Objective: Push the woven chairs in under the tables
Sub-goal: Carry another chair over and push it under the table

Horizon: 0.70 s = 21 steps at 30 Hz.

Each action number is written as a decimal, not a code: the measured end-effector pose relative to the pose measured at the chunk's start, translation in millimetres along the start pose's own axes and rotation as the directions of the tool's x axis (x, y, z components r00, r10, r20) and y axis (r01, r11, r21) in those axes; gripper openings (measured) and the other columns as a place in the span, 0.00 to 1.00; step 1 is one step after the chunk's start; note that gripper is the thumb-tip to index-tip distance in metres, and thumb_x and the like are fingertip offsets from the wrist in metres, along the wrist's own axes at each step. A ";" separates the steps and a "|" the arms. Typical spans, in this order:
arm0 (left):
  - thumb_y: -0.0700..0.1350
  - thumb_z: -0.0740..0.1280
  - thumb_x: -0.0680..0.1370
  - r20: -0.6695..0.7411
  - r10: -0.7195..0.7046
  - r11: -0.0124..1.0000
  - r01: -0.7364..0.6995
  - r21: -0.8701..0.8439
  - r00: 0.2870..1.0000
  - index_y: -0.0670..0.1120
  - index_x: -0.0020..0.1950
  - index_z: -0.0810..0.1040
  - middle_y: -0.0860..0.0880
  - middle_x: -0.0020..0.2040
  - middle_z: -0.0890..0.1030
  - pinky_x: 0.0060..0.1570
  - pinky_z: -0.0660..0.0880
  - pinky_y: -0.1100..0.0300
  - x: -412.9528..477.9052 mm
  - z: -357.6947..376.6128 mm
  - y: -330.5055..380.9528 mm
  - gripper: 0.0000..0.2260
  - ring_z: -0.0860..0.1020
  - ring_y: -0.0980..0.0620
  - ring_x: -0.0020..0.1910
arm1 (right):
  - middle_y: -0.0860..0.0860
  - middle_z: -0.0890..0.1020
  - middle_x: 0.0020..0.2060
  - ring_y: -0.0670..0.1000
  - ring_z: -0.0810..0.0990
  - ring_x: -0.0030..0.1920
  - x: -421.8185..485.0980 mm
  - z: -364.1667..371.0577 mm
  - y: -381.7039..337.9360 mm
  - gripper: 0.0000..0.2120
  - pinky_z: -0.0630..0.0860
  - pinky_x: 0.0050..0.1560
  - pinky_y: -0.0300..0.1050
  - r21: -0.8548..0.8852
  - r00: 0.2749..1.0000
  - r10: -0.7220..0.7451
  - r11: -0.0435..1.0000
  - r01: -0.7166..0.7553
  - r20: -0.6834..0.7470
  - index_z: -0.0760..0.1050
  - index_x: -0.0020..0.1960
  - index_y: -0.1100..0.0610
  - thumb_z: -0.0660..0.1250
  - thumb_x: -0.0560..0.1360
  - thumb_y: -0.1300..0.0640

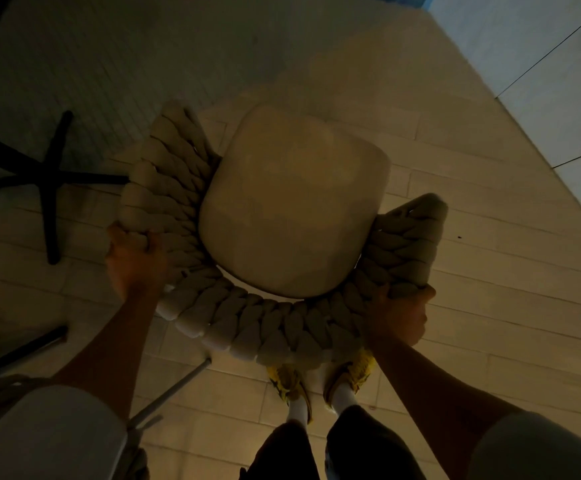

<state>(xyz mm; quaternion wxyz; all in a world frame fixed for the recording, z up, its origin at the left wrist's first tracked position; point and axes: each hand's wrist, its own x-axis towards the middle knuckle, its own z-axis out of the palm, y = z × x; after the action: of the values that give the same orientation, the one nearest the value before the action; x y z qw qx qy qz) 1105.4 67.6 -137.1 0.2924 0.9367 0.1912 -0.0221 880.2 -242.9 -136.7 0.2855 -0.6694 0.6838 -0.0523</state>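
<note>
Item under inspection: one woven chair (290, 216), standing on the pale plank part of the floor (489, 271) directly in front of the person. Its open front faces away from them. Its left arm lies just beside the line where the planks meet a darker, finely tiled area.

The left hand (133, 261) is curled over the braided rim (247, 327) at the rear left, gripping it. The right hand (396, 317) grips the same rim at the rear right, fingers wrapped over the braid.

A black cross-shaped base (44, 178) stands on the tiled area to the left of the chair, apart from it. It is judged to be a table foot, but no tabletop can be made out clearly.

Step in hand, as judged: steering the chair toward its table. Recommended practice:
- keep both grips level on the rim
- turn the chair's front toward the base before pushing
- slide rather than tip
- keep the front legs clear of the spokes of the base

Count: one chair in full view. A second is judged present at the lower-left edge of the view, showing only a metal leg (171, 389) and a scrap of weave. There is also one cross base, two hands and two yellow shoes (289, 379).
</note>
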 end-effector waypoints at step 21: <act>0.51 0.65 0.83 -0.040 -0.133 0.990 0.130 -0.062 0.990 0.39 0.73 0.66 0.32 0.63 0.78 0.54 0.74 0.38 -99.2 6.9 -18.8 0.24 0.78 0.30 0.58 | 0.63 0.82 0.54 0.69 0.82 0.53 71.8 -33.1 -8.8 0.26 0.79 0.53 0.65 -0.142 0.963 -0.248 0.955 0.262 0.106 0.63 0.68 0.56 0.70 0.78 0.49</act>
<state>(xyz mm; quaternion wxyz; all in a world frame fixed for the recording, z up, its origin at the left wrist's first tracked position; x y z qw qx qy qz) 1007.0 43.7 -137.7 0.3137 0.9132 0.2596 -0.0148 877.0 -321.9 -128.3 0.2531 -0.7740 0.5804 -0.0062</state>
